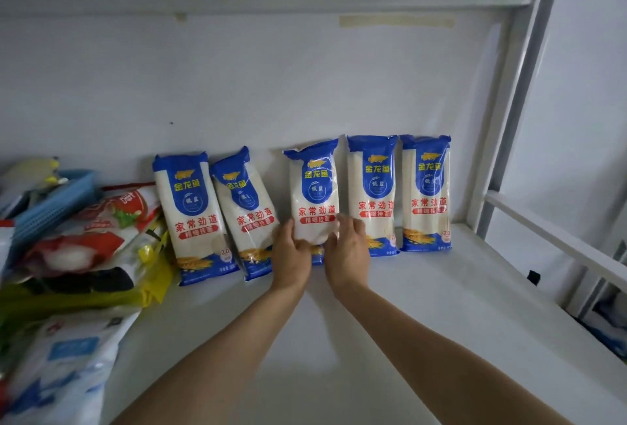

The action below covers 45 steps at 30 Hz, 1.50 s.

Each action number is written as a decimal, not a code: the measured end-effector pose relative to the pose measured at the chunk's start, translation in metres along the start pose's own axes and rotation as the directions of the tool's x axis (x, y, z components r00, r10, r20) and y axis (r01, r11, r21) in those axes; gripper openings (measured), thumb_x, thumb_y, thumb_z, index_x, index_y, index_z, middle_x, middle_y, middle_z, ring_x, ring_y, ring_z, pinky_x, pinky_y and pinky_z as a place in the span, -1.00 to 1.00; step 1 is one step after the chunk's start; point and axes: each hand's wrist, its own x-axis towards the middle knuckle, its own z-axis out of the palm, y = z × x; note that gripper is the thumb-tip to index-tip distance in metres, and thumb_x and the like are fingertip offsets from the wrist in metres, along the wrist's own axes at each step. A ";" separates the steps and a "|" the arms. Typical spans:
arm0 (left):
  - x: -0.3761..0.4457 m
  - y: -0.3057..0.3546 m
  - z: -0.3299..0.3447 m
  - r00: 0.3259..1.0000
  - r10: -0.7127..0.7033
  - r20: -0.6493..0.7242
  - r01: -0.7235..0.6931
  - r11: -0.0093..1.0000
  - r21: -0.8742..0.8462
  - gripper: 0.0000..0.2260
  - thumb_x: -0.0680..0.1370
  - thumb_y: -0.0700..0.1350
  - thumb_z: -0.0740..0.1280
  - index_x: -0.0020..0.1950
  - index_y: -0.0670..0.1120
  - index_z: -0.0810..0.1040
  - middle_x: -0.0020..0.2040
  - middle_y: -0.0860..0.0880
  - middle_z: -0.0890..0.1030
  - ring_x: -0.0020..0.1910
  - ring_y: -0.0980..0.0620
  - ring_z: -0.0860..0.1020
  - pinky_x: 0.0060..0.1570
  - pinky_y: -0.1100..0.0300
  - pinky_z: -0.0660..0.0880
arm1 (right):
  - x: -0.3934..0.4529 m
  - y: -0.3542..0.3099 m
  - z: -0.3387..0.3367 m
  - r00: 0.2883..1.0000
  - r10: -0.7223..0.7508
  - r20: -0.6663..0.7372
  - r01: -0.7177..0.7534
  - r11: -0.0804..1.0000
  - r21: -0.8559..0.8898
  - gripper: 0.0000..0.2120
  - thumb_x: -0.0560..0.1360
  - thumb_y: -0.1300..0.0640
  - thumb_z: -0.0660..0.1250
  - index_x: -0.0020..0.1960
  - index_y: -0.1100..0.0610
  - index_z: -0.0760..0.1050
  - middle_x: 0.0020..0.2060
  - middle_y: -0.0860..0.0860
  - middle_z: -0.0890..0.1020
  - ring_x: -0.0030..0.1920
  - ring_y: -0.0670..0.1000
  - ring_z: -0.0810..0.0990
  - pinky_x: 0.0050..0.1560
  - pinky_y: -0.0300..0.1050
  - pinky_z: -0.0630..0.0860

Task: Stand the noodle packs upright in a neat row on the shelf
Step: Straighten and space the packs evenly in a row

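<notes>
Blue-and-white middle noodle pack [314,197] stands on the shelf [407,289], pinched low between left hand [291,251] and right hand [346,248] fingers; let go carelessly, it could topple sideways onto neighbours.

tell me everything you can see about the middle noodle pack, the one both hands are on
The middle noodle pack is a clear plastic sleeve of pale noodles with a blue top, gold logo and red lettering. It stands upright against the white back wall, third of five, its crimped top tilted slightly. The left hand and right hand grip its lower sides, hiding the base. Gaps show on both sides.
</notes>
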 end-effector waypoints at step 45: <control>0.009 -0.001 -0.014 0.987 -0.152 0.052 0.156 0.985 -0.081 -0.69 0.60 -0.20 0.26 0.34 -0.15 0.44 0.30 -0.18 0.54 0.31 -0.18 0.52 0.32 -0.17 0.41 | 0.011 -0.040 0.018 0.922 0.294 0.254 -0.340 0.927 0.160 -0.70 0.60 0.16 0.19 0.30 0.22 0.30 0.27 0.16 0.51 0.28 0.15 0.52 0.25 0.07 0.50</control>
